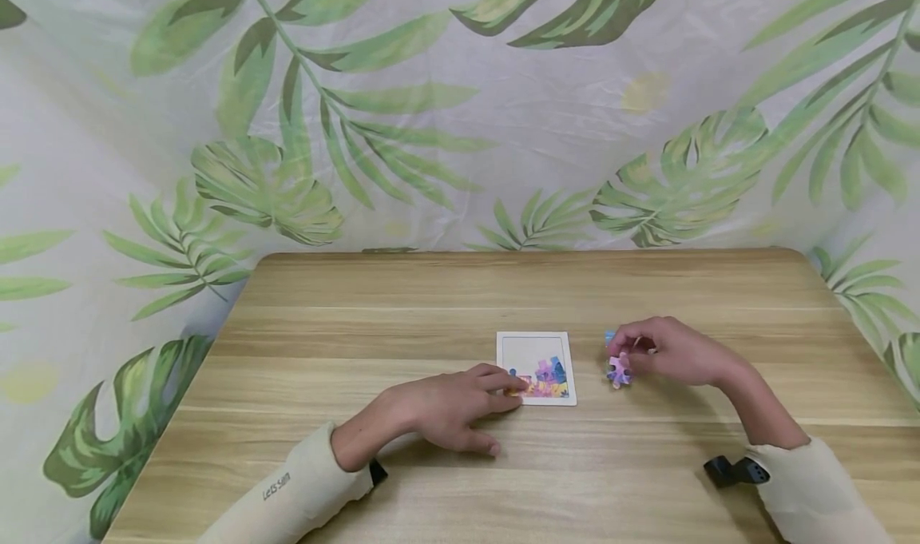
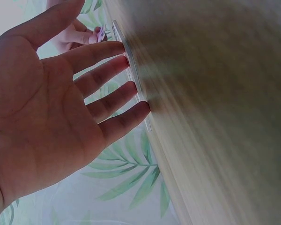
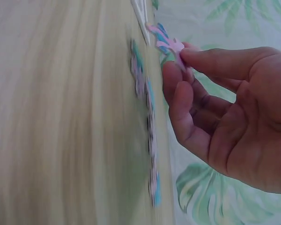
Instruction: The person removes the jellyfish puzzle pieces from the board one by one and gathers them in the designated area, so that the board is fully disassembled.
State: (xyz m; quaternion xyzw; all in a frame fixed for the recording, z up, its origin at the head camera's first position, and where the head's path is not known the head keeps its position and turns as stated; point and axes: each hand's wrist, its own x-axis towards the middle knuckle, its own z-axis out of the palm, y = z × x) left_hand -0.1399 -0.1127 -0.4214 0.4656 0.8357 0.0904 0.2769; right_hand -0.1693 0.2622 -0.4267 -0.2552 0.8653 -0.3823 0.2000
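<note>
A white-framed puzzle board (image 1: pixel 572 368) lies on the table, with joined colourful pieces along its lower part. Fingers of the left hand (image 1: pixel 460 407) rest on the board's lower left; in the left wrist view this hand (image 2: pixel 51 98) has its fingers extended, their tips at the board's edge (image 2: pixel 131 70). Right of the board, the right hand (image 1: pixel 672 352) pinches a pink and blue puzzle piece (image 1: pixel 618 371) between thumb and fingers. The right wrist view shows the piece (image 3: pixel 171 43) raised off the table in the right hand (image 3: pixel 234 103).
Loose puzzle pieces (image 3: pixel 152 136) lie on the wooden table (image 1: pixel 402 304) beneath the right hand, mostly covered by it in the head view. A leaf-patterned cloth (image 1: pixel 532 129) hangs behind the table's back edge. Dark straps sit at both sleeves.
</note>
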